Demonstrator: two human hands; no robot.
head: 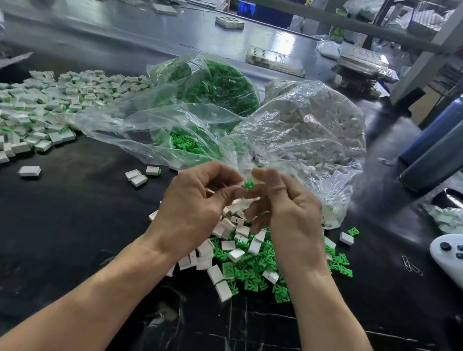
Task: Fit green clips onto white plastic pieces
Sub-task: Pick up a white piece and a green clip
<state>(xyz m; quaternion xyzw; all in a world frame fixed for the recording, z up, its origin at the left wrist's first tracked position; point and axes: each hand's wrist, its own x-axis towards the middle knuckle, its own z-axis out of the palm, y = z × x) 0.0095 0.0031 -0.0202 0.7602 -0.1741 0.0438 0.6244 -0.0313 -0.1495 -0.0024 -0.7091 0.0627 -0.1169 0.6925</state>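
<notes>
My left hand (pixel 193 205) and my right hand (pixel 288 214) meet above a loose heap of white plastic pieces (pixel 229 248) and green clips (pixel 261 266) on the black table. A small green clip (pixel 249 184) is pinched at my right fingertips, touching my left thumb. My left fingers curl around a white piece that is mostly hidden in the palm. Behind the hands lie a clear bag of green clips (pixel 213 88) and a clear bag of white pieces (pixel 308 126).
A wide spread of assembled white-and-green pieces (pixel 27 110) covers the table's left. Two dark bottles (pixel 447 151) stand at the right, with a white controller (pixel 459 259) and paper clips (pixel 411 264) nearer. Trays and a frame post lie farther back.
</notes>
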